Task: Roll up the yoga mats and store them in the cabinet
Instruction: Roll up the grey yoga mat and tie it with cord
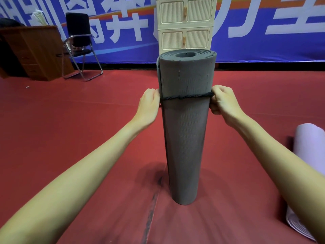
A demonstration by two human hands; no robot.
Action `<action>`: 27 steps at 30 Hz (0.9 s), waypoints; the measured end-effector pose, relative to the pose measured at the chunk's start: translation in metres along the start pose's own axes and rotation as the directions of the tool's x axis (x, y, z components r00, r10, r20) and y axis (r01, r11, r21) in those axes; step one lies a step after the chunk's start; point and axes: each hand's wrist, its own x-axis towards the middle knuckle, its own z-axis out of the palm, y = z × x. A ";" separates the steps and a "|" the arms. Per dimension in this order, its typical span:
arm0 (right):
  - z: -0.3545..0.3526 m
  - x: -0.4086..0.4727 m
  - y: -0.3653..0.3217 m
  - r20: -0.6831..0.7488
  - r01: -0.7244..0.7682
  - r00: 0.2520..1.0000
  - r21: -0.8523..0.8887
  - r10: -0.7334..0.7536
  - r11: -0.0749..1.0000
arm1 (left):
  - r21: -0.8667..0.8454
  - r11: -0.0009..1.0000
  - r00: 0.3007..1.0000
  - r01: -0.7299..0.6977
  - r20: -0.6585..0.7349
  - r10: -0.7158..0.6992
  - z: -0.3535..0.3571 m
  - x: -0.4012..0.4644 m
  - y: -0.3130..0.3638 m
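while the grey mat stands upright, both hands pinch its black band at either side.

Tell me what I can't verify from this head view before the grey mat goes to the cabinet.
- Cabinet: doors shut, inside unseen; top cut off by the frame edge, base hidden behind the grey mat.
- Black band: its far side is hidden by the roll, so any fastening is unseen.
- Left hand grip: fingertips hidden behind the roll.
- Right hand: pinches the band.
- Light mat: partly hidden by the right forearm.
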 end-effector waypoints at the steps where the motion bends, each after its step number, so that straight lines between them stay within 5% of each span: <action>1: -0.001 -0.002 0.005 0.000 -0.010 1.000 0.001 0.010 1.000 | 0.043 0.999 1.000 -0.008 0.022 0.007 0.001 -0.002 -0.003; 27: -0.022 -0.038 0.132 0.170 -0.240 0.935 -0.339 0.310 0.909 | 0.219 0.972 0.971 0.084 0.200 -0.129 0.068 -0.079 -0.107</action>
